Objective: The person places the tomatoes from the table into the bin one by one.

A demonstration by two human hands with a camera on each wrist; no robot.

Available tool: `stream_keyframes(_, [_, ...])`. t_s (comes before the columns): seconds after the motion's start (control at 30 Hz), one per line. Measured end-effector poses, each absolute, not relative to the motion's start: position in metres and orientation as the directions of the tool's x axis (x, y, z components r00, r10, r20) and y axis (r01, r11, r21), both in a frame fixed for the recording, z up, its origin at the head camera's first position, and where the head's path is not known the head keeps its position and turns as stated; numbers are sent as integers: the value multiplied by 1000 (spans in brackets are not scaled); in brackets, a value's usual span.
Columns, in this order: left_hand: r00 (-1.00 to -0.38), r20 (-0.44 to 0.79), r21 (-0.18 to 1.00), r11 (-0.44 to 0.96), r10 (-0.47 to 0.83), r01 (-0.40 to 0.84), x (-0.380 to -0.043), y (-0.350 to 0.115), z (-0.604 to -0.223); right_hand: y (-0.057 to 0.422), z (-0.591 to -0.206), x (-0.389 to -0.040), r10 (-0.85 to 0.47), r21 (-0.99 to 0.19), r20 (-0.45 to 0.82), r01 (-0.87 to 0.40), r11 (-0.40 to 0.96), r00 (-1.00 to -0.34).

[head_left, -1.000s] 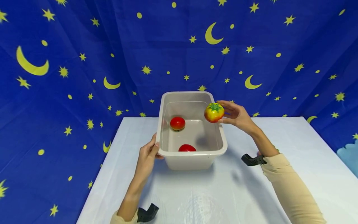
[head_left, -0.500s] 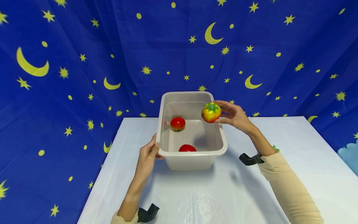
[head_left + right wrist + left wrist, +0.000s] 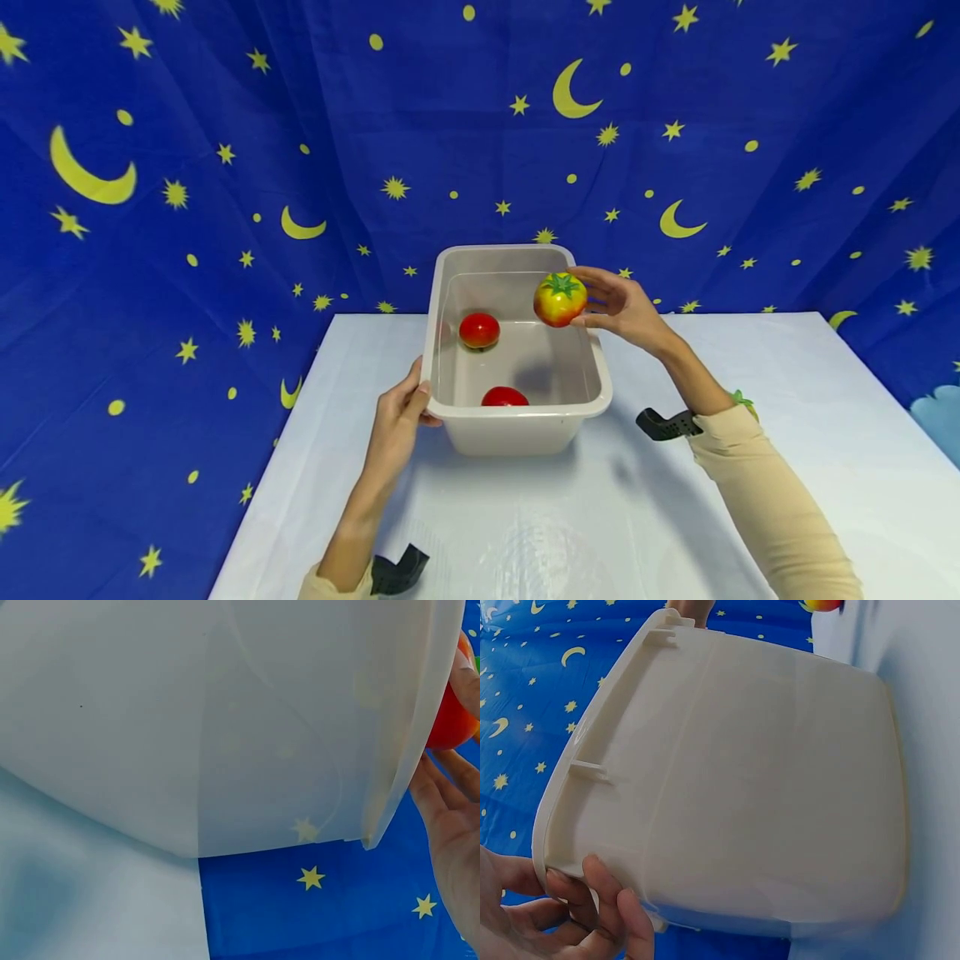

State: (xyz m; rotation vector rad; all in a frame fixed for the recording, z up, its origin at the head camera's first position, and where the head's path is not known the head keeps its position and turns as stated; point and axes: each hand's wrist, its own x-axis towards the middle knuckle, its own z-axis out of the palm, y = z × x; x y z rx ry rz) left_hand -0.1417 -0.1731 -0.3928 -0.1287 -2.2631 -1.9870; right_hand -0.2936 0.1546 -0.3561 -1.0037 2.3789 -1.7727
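Observation:
My right hand (image 3: 624, 308) pinches a yellow-and-red toy tomato (image 3: 559, 305) with a green leafy top, between thumb and fingertips. The tomato is over the right side of a grey plastic bin (image 3: 517, 433), near its rim. In the right wrist view, the bin's wall partly hides the held tomato (image 3: 451, 724). My left hand (image 3: 396, 410) grips the bin's rim at the near left corner, thumb on top and fingers curled beneath, as the left wrist view shows (image 3: 592, 915). Inside the bin lie two red tomatoes, one toward the left wall (image 3: 478, 331) and one (image 3: 505, 397) partly hidden behind the near rim.
Under the bin is a white-covered table (image 3: 480, 517). A blue cloth (image 3: 450, 125) with yellow stars and moons hangs behind it. Beyond my right sleeve (image 3: 772, 492), a green leafy top (image 3: 742, 402) peeks out, the rest mostly hidden by the arm.
My right hand has moved slightly left with the tomato, farther in over the bin. The left hand and the bin stay in place.

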Motion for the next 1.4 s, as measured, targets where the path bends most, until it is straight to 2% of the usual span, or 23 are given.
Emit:
stream_keyframes(0.57, [-986,167,978,130,-23,163,-142,-172,-394,157,-360,-294,-490,-858,373,-494,141,-788])
stream_keyframes(0.87, [-985,170,977,135,-20,166,-142,-172,-392,165,-360,-295,-504,-857,462,-514,-41,-730])
stream_keyframes(1.0, [-984,176,977,130,-21,172,-142,-172,-391,170,-358,-294,-495,-859,477,-504,-89,-726])
stream_keyframes(1.4, [-990,139,983,126,-31,135,-141,-171,-391,174,-358,-291,-493,-868,462,-489,-83,-737])
